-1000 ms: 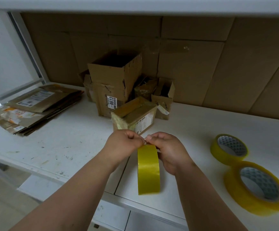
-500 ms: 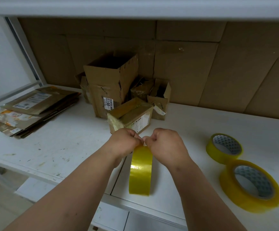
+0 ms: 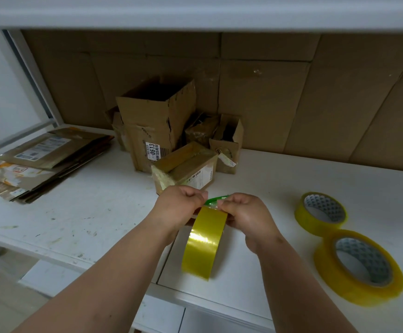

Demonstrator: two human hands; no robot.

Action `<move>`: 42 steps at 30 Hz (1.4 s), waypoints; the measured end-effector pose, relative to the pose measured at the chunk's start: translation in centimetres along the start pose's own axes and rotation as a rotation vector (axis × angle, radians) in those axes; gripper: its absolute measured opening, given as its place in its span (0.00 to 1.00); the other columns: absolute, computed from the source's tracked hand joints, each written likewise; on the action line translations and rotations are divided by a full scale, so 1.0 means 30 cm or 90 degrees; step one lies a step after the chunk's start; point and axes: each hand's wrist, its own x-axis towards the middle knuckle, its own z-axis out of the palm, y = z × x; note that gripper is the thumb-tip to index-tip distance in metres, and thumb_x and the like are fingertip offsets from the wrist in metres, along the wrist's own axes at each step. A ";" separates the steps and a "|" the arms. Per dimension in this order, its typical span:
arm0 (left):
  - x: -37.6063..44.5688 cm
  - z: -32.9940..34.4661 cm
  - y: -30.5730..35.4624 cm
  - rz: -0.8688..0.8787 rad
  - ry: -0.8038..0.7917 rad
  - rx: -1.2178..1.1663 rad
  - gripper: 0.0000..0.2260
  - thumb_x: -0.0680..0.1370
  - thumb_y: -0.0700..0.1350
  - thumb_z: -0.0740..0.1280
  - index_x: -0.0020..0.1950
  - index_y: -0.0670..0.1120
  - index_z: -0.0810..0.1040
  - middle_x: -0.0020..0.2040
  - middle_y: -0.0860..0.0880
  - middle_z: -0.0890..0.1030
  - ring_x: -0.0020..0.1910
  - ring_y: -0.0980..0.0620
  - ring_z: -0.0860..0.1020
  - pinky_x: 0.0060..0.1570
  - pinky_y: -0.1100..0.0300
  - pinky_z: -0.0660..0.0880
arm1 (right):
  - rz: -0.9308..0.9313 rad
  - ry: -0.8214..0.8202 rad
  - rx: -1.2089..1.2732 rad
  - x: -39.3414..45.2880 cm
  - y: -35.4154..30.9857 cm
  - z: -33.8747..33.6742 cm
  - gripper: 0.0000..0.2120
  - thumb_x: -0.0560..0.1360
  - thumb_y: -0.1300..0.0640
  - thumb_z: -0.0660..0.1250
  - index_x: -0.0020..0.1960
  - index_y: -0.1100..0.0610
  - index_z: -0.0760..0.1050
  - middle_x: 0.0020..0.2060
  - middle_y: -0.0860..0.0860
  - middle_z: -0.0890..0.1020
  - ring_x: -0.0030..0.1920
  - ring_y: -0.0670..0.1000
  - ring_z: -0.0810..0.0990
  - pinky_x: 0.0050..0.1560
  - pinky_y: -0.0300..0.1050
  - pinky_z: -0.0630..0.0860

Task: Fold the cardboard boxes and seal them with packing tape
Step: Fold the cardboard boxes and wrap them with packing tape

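Two hands on one tape roll

Gripped edge-on above the table's (image 3: 80,212) near edge: tape roll (image 3: 204,243), left hand (image 3: 178,207) and right hand (image 3: 246,217) both pinching its top by a green tab (image 3: 216,200). Beside, right: two spare rolls (image 3: 320,212) lying flat. Beyond: small taped box (image 3: 186,167), open boxes (image 3: 157,121), flattened cardboard (image 3: 39,162) far left.

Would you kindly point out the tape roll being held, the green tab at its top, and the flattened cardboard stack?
held tape roll (image 3: 204,243), head view, on its shiny outer band.
green tab (image 3: 216,200), head view, mid-strip between the thumbs.
flattened cardboard stack (image 3: 41,164), head view, on its top sheet.
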 end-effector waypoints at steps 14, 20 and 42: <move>0.089 -0.075 -0.026 0.285 0.323 0.389 0.20 0.75 0.43 0.70 0.68 0.48 0.77 0.64 0.41 0.76 0.61 0.38 0.71 0.57 0.50 0.71 | -0.052 0.121 -0.704 0.062 -0.117 -0.107 0.14 0.80 0.53 0.57 0.37 0.53 0.65 0.34 0.49 0.68 0.43 0.55 0.75 0.42 0.46 0.69; 0.138 -0.121 -0.064 0.187 0.243 0.512 0.33 0.74 0.53 0.71 0.77 0.53 0.64 0.77 0.44 0.60 0.74 0.37 0.57 0.67 0.43 0.65 | -0.048 0.084 -0.634 0.097 -0.065 0.008 0.14 0.79 0.47 0.60 0.39 0.54 0.69 0.35 0.48 0.70 0.47 0.55 0.78 0.45 0.45 0.71; 0.105 -0.257 0.020 -0.161 0.067 -0.371 0.21 0.75 0.64 0.67 0.58 0.50 0.79 0.52 0.41 0.82 0.43 0.43 0.84 0.35 0.56 0.80 | 0.006 0.059 0.161 0.098 -0.077 0.036 0.08 0.82 0.57 0.61 0.59 0.50 0.75 0.62 0.56 0.80 0.61 0.55 0.78 0.68 0.53 0.70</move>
